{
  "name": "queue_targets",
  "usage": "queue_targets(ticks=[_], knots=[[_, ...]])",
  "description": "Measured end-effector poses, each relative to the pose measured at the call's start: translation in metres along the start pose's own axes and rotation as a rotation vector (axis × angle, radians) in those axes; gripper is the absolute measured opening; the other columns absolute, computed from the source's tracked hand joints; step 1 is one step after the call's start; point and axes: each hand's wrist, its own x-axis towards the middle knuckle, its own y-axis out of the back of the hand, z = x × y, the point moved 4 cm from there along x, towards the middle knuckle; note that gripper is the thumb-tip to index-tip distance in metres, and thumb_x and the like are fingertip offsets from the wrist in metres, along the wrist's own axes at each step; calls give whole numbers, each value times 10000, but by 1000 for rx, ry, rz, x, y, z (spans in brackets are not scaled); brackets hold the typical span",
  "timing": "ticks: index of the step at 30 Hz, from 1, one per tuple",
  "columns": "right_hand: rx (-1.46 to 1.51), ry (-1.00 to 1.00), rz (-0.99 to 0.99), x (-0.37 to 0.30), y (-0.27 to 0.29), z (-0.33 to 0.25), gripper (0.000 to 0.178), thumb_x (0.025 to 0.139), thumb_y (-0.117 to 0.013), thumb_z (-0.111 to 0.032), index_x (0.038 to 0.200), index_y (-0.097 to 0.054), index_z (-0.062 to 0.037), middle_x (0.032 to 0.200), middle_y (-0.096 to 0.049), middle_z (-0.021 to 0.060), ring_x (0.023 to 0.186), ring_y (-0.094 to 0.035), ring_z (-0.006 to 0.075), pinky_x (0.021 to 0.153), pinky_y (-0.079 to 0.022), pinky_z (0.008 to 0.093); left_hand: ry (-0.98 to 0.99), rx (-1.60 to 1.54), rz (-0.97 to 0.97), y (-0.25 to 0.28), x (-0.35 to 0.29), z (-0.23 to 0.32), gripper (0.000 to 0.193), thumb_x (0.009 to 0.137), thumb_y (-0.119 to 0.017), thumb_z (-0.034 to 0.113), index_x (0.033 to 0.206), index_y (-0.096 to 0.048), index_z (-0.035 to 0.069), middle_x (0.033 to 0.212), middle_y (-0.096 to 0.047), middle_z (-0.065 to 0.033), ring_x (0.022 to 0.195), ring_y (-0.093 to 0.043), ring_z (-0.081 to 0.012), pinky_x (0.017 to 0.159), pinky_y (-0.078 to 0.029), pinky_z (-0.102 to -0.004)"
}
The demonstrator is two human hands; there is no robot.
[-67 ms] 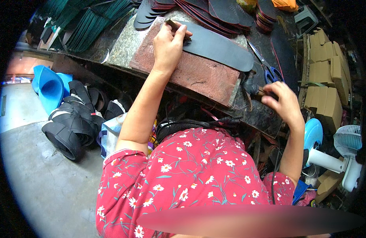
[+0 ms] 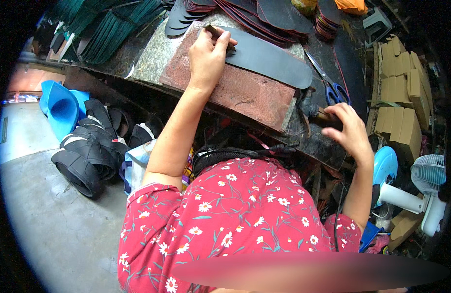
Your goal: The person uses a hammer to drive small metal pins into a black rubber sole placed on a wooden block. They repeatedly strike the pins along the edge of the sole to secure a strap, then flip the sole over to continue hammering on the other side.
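Observation:
My left hand [image 2: 207, 61] is closed round a dark, narrow punch-like tool [image 2: 211, 30], whose lower end meets a grey shoe-sole piece [image 2: 269, 56]. Most of the tool is hidden by my fingers. The long, rounded sole piece lies flat on a reddish stone slab [image 2: 250, 93]. At the right end of the slab, my right hand [image 2: 350, 129] has thumb and fingers apart around the brown handle of what looks like a hammer [image 2: 323, 117]. The dark head of that tool rests on the bench beside the slab. Just beyond my right hand lie blue-handled scissors [image 2: 337, 93].
Fanned stacks of black sole pieces [image 2: 257, 17] lie along the bench's far side. Bundled green strips [image 2: 113, 36] are at far left. Black shoe parts [image 2: 91, 151] sit on the floor at left. At right stand cardboard pieces [image 2: 396, 83] and a white fan [image 2: 428, 176].
My right hand's fingers have spread a little and shifted slightly down, showing more of the brown handle. My left hand and the sole piece have not moved.

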Motion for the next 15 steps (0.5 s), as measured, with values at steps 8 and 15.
queue_targets(ticks=[8, 15], knots=[[-123, 40, 357, -27, -19, 34, 349, 803, -737, -200, 1133, -688, -98, 1075, -669, 88, 1020, -630, 299, 908, -452, 386, -19, -25, 86, 5, 2, 16, 129, 975, -609, 152, 939, -621, 29, 831, -740, -50, 773, -695, -121, 666, -533, -274], [732, -264, 346, -16, 0, 63, 372, 986, -620, -170, 1328, -588, -28, 1111, -675, 23, 816, -574, 88, 779, -492, 231, 126, -422, -135, -3, 16, 26, 133, 1010, -575, 153, 1043, -558, 25, 994, -704, -145, 882, -708, -195, 733, -610, -296]])
